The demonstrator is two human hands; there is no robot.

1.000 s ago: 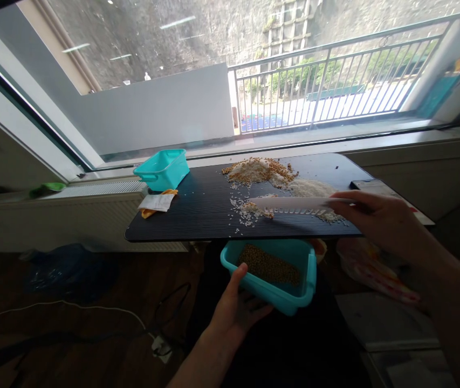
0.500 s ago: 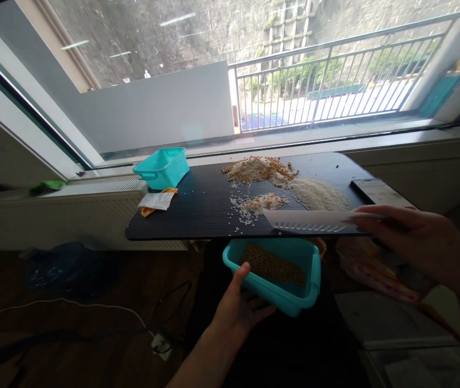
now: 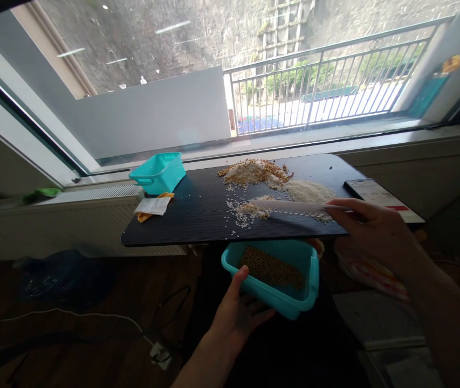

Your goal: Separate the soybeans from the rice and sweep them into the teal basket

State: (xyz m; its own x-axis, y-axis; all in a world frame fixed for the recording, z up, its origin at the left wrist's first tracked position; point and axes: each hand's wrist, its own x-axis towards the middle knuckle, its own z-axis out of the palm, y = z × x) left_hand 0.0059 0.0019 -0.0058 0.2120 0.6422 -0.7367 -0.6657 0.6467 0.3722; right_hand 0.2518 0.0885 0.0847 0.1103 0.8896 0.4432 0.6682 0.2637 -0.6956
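My right hand [image 3: 371,231] grips a white comb [image 3: 290,207], held flat over the black table [image 3: 197,213] with its tip by a small heap of rice and beans [image 3: 249,209]. Behind it lie a mixed pile of beans and rice [image 3: 256,171] and a white rice pile [image 3: 308,190]. My left hand [image 3: 238,310] holds a teal bin [image 3: 294,293] with brown beans in it, just below the table's front edge.
A second teal bin [image 3: 159,172] stands at the table's back left, with a white packet [image 3: 152,206] in front of it. A phone [image 3: 381,198] lies at the table's right end. Cables run across the dark floor at left. A radiator sits under the window.
The comb moved from the table's front edge back over the small heap of grains. The bin under the edge stayed nearly still.
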